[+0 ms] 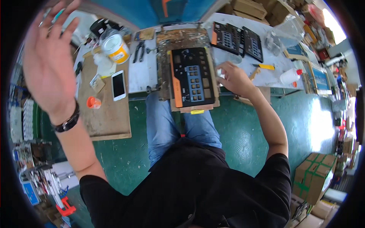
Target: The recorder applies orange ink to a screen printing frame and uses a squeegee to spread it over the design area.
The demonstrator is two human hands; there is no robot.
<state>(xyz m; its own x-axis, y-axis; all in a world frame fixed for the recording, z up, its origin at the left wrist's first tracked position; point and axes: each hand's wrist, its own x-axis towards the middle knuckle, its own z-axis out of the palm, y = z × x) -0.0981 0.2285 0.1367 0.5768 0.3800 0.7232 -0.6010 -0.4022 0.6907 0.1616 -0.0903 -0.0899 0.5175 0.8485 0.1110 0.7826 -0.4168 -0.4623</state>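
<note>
A black front panel with an orange stripe and rows of square cutouts (194, 79) lies flat on a board at the bench's front edge, before my lap. My left hand (51, 72) is raised high at the left, fingers spread and holding nothing. Beside the panel's right edge is my right hand (236, 79), fingers curled and thumb toward the index finger. Something small and whitish shows at its fingertips, too little of it to name. Above the panel, a blue screen in a frame (148, 13) is tilted up.
More black panels (251, 43) lie at the back right, near a yellow utility knife (264, 66) and a white bottle with a red cap (289, 76). On the left are a paint can (116, 49), pliers (139, 52), a phone (118, 85) and an orange cup (93, 102).
</note>
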